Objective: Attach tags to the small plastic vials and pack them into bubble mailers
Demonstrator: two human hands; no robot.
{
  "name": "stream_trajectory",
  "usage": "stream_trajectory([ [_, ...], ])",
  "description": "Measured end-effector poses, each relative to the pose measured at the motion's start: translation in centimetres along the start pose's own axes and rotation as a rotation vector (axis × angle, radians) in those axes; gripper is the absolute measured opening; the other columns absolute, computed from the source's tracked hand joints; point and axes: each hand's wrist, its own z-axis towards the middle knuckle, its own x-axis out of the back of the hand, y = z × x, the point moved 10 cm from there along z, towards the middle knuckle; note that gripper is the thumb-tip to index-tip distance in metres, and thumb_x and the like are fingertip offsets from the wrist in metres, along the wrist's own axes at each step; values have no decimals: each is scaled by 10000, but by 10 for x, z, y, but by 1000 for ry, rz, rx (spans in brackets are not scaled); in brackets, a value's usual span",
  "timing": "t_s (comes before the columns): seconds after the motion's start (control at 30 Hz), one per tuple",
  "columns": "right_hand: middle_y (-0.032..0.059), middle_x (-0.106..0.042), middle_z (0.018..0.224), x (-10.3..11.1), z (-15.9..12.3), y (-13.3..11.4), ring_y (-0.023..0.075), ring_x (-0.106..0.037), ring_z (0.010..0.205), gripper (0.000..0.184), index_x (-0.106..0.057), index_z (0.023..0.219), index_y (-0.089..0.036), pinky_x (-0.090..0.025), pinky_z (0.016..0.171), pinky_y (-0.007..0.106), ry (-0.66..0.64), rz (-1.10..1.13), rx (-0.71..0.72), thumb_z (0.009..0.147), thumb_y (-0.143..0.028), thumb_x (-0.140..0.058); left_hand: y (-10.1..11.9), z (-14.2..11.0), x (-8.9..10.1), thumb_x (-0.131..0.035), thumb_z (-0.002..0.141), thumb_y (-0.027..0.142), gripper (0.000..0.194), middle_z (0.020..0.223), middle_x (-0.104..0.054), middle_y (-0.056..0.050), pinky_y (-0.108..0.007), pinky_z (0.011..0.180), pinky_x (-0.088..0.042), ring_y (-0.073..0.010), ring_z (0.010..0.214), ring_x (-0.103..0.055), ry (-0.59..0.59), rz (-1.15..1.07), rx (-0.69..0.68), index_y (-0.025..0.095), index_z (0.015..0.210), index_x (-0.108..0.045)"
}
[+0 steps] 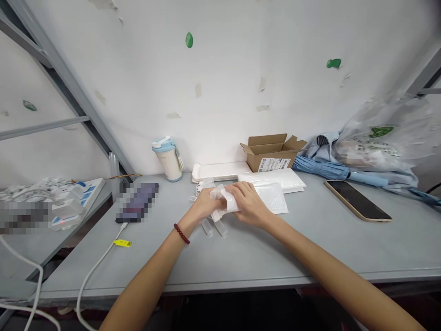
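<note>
A small white bubble mailer (230,201) is held up between my hands, its mouth spread and facing me. My left hand (204,203) is closed on its left edge, with the fingertips hidden by the mailer. On the other side, my right hand (251,206) grips it with curled fingers. Two small clear plastic pieces (220,228) lie on the table just below the mailer. Behind my left hand are small white items (206,183), partly covered. Flat white bubble mailers (275,198) lie beside my right hand, with more padded envelopes (289,178) behind them.
A white stack (220,171) and an open cardboard box (272,154) stand against the wall. Left are a cup (169,161) and a phone on a cable (138,202). Right are another phone (358,201), a blue umbrella (320,168) and a plastic bag (375,142).
</note>
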Motion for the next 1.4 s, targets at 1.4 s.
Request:
stream_trajectory([
  [1.4, 89, -660, 1040, 17, -4, 17, 178, -576, 939, 265, -576, 903, -188, -276, 921, 374, 215, -334, -115, 845, -20, -379, 10, 0, 50, -673, 729, 339, 231, 761, -684, -67, -253, 678, -509, -139, 694, -640, 211, -593, -32, 111, 758, -660],
])
